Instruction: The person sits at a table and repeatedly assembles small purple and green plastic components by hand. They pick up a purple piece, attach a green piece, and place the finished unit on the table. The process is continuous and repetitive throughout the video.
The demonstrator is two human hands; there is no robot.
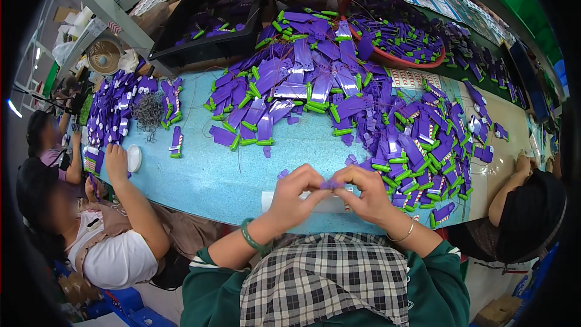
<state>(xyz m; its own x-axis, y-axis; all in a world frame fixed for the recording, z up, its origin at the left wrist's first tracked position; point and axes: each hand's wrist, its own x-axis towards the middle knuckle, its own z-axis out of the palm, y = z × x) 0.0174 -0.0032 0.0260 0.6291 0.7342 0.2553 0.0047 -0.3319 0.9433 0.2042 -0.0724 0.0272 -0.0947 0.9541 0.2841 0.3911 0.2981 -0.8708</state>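
Note:
Both my hands meet over the near edge of the blue table (200, 175), pinching a small purple plastic piece (330, 184) between thumbs and forefingers. My left hand (295, 194) has its fingers curled on the piece's left side. From the other side my right hand (368, 195) grips it the same way. The fingers cover much of the piece, so its exact kind is hidden. Under the hands lies a white strip (266, 200), partly covered. Close to my right hand spreads a heap of purple pieces with green ends (417, 163).
A larger pile of flat purple pieces with green ends (302, 79) rises ahead. Behind it stand a black tray (163, 54) and a red basin (417, 65). At left are tangled wire (147, 113), a white lid (134, 158) and a seated co-worker (115, 248). Another person (526, 212) sits at right.

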